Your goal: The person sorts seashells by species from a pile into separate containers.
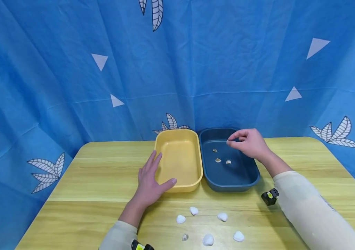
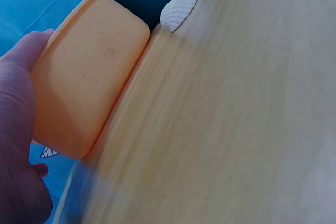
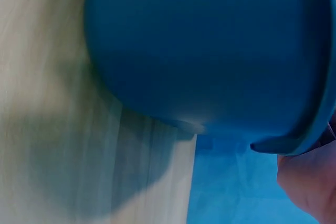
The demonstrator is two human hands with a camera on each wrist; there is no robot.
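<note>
My right hand (image 1: 248, 144) is over the far right part of the dark blue tray (image 1: 227, 189). Its thumb and forefinger pinch a small shell, nearly all hidden by the fingertips. Inside that tray lie three small brownish shells, among them a left one (image 1: 218, 160) and a right one (image 1: 228, 162). My left hand (image 1: 150, 182) rests against the left side of the yellow tray (image 1: 200, 163), fingers spread and thumb over the near rim. The left wrist view shows that tray's near wall (image 2: 92, 77) beside the thumb. Nothing is seen in the yellow tray.
In front of the trays, several white shells, such as a ribbed one (image 1: 208, 239), lie on the wooden table (image 1: 102, 194). A small greyish shell (image 1: 185, 237) is among them. A blue patterned curtain (image 1: 227, 69) hangs behind the table's far edge.
</note>
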